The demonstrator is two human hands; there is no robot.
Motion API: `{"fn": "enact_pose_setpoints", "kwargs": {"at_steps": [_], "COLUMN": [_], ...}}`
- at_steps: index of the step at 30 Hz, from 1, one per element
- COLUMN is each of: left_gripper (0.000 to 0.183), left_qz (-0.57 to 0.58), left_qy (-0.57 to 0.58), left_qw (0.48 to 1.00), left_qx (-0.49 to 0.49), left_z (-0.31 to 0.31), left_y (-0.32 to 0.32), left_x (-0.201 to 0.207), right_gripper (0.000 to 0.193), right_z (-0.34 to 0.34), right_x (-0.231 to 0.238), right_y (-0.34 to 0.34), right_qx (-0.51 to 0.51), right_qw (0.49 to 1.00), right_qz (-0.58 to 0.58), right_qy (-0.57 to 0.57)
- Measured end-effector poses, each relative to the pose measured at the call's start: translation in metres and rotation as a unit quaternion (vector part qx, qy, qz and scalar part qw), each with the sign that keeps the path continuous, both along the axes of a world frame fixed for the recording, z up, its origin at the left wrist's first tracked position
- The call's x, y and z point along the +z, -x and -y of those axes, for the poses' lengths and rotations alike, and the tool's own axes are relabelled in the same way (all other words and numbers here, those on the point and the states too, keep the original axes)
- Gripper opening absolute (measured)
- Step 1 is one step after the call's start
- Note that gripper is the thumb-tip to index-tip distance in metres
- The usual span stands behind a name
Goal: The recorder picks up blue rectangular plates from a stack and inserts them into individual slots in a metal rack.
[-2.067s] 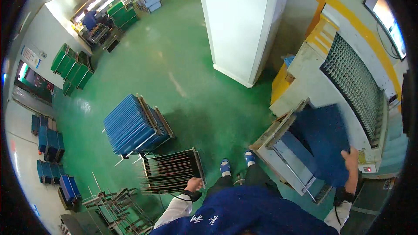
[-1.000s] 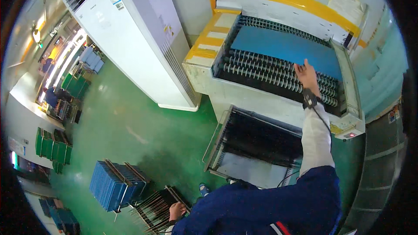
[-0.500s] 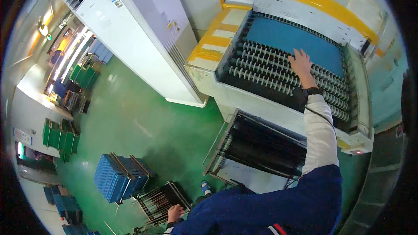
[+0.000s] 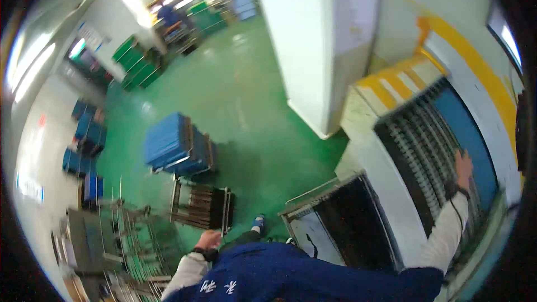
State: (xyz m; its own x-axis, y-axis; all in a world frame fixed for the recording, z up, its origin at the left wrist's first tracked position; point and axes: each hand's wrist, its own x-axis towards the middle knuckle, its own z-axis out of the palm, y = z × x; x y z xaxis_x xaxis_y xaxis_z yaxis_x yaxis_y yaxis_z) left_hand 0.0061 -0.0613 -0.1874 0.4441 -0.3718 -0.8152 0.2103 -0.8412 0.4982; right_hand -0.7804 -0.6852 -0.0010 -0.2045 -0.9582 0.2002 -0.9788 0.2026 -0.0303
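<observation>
1. Blue panel [image 4: 464, 126] is now lying flat on the roller bed [image 4: 417, 154], toward its far side; about two seconds ago the right hand was gripping a blue panel beside the machine. For the work, judging by this, loading is looking nearly done.
2. Right hand [image 4: 463, 169] is reaching over the rollers at the panel's near edge, fingers loosely extended, apparently gripping nothing; contact I cannot tell.
3. Left hand [image 4: 208, 240] is hanging just beside the slatted rack [image 4: 198, 204], fingers looking partly curled; blur is hiding whether it is holding anything.
4. View is swinging back across the room since half a second ago; right hand is staying by the panel.
5. Surface: rollers are showing in rows on the near side, yellow tape [image 4: 391, 89] running along the machine's end.
6. Room: dark rack [image 4: 352, 223] is standing before the machine, blue stack [image 4: 165, 142] beyond the slatted rack, green crates [image 4: 137, 64] farther off on green floor [image 4: 251, 106].
</observation>
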Motion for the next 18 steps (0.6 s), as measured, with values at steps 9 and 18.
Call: {"fn": "enact_pose_setpoints", "kwargs": {"at_steps": [9, 18], "left_gripper": [0.025, 0.022], "left_qz": [-0.049, -0.250], "left_qy": [0.043, 0.068], "left_qw": [0.996, 0.963], "left_qx": [0.064, 0.076], "left_z": [-0.008, 0.019], "left_y": [0.008, -0.019], "left_x": [-0.034, -0.063], "right_gripper": [0.052, 0.026], "right_z": [-0.044, -0.291], "right_x": [-0.006, -0.022], "right_y": [-0.075, -0.251], "right_qx": [0.126, 0.161], "right_qw": [0.978, 0.789], "right_qz": [0.139, 0.571], "right_qy": [0.087, -0.162]}}
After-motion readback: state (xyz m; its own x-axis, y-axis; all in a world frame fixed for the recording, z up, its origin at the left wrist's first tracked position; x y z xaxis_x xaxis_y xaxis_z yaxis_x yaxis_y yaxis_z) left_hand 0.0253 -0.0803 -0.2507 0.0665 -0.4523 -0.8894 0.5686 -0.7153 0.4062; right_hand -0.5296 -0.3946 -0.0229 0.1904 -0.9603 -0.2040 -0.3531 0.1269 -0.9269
